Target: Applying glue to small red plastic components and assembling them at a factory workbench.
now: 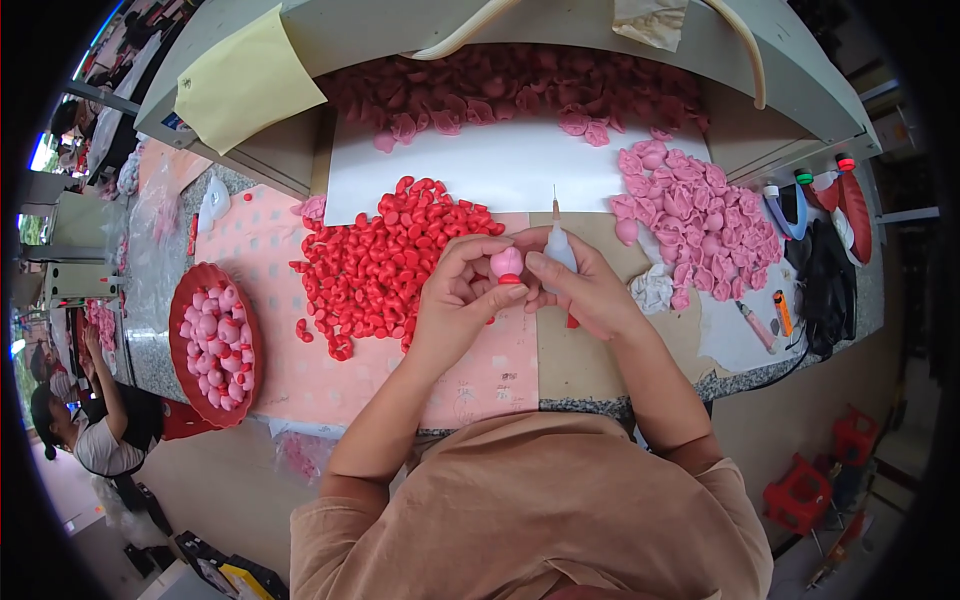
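Note:
Near the middle of the bench, my left hand point(455, 300) is closed around a small round pink piece point(506, 262) with a red part point(510, 279) at its lower end. My right hand point(595, 290) grips a translucent squeeze bottle point(561, 248) whose thin needle tip points away from me. The right fingertips come close to the pink piece; whether they touch it I cannot tell. Left of my hands lies a heap of small glossy red parts point(365, 265). A heap of thin pink cup-like pieces point(700, 220) spreads out on the right.
A red basket point(258, 345) of pink-and-red pieces stands at the left bench edge. More pink pieces point(480, 105) lie under the grey housing point(780, 60) at the back. A crumpled white tissue point(652, 290), an orange cutter point(782, 313) and a black cloth point(828, 295) sit right. Another person point(105, 430) works far left.

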A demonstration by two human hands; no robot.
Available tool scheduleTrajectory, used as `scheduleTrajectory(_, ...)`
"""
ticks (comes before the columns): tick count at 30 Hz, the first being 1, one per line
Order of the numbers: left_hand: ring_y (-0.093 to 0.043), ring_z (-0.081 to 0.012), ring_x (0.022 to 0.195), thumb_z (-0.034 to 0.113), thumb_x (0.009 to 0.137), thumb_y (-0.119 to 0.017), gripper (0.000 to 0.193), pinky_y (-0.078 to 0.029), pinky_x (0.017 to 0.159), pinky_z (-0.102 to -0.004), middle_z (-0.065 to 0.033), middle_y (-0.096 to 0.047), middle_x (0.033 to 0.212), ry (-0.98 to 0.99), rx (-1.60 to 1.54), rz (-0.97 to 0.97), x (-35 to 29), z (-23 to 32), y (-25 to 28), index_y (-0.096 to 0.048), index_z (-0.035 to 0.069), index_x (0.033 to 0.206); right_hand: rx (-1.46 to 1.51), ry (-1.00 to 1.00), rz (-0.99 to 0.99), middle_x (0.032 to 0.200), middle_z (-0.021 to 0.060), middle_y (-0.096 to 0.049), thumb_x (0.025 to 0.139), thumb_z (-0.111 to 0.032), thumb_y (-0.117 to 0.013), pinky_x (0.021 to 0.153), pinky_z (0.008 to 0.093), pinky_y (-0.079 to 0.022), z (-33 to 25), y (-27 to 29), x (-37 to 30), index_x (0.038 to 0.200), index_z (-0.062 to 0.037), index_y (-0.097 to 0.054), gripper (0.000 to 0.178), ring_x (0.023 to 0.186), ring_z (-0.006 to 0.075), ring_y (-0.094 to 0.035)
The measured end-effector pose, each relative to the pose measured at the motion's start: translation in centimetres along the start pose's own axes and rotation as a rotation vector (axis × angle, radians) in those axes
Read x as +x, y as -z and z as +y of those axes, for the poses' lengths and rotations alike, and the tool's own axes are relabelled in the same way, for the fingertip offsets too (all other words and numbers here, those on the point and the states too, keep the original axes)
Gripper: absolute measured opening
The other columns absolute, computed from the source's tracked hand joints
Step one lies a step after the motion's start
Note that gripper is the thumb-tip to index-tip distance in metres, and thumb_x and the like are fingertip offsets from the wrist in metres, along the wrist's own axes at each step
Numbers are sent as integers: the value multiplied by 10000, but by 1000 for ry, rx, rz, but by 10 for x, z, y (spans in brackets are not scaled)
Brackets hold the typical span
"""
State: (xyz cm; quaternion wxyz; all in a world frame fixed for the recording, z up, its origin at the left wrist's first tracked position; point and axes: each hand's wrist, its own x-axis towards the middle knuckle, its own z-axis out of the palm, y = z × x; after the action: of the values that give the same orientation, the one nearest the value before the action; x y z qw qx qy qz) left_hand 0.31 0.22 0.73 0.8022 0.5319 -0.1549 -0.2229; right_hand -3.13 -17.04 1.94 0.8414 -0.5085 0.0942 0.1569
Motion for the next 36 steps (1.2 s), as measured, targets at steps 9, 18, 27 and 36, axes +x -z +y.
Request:
scheduleTrajectory(9,-541,-130,956,-94,771,-618,401,-534,825,-276,-69,-394,1148,-44,151,-1,1,2,-3,-503,-6,1145,-42,-47,1,978,55,-595,879,-169,-589,594,252,-491,1,0,0,1195,8,-499,373,753,103,-570)
scheduleTrajectory(18,-576,-180,998,33,890,-525,317,-514,855,-323,-97,-533,1108,199,-138,-10,3,6,8,-490,8,1204,-133,9,33,927,59,-616,873,-180,-594,602,236,-492,-1,1,0,1143,18,-542,339,740,108,-593)
scheduleTrajectory(27,-608,-217,965,31,896,-510,279,-519,860,-348,-115,-586,1077,309,-287,5,4,6,10,-506,7,1174,-156,-8,29,941,64,-613,869,-166,-587,605,234,-492,-3,0,-1,1128,23,-545,324,697,109,-594)
scheduleTrajectory(36,-582,-192,1002,2,881,-515,272,-506,885,-341,-115,-576,1100,329,-314,15,4,6,12,-519,-8,1153,-194,36,23,903,62,-626,863,-165,-604,647,239,-526,2,2,1,1146,24,-555,344,722,98,-608)
